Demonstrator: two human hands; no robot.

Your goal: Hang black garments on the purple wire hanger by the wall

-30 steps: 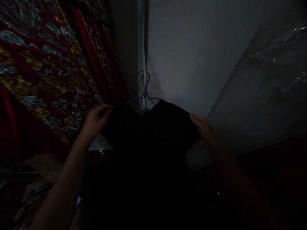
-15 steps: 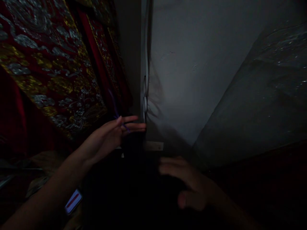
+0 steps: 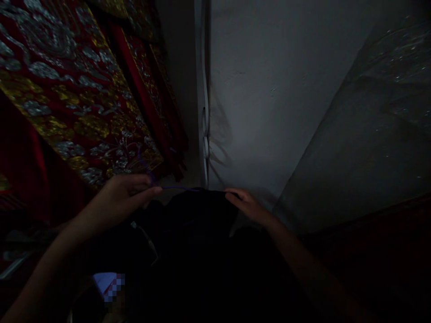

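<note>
My left hand is closed, thumb against fingers, on a thin purple thread. One end of the thread loops up from the fingers, while another length stretches right toward the top edge of a black cloth. At the right end of that edge, my right hand pinches the cloth between thumb and fingers. The cloth's lower part merges into darkness, so its shape is hard to make out.
Red fabric with gold and silver embroidery hangs at the left. Ahead is a pale wall with a white cable running down it. A sheet with glints leans at the right. A bright, partly blurred-out object lies low left.
My left hand has turned and closed its fingers on the purple thread. My right hand has moved up to the black cloth's edge and closed on it. The thread now stretches between them.
</note>
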